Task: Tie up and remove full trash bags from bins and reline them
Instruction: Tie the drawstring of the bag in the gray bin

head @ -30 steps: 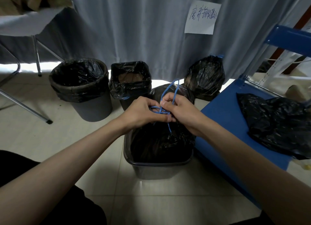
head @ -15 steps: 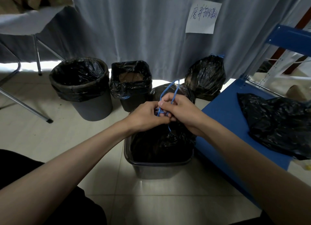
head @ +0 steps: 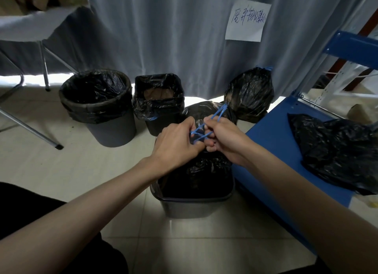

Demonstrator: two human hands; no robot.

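Both the left hand [head: 176,142] and the right hand [head: 223,138] pinch the blue strings [head: 201,130] of the full bag [head: 196,171] sitting in the bin [head: 190,206], so pull the knot tight before lifting.

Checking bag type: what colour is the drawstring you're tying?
Blue drawstring, clearest in the head view.

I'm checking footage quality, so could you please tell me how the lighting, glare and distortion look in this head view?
Head view: dim and bluish overall; bright daylight blows out under the curtain hem behind the bins; wide-angle lens bows the blue shelf and stretches the forearms; the black bag interior is crushed to shadow, yet the blue drawstring between the left hand and right hand stays readable.
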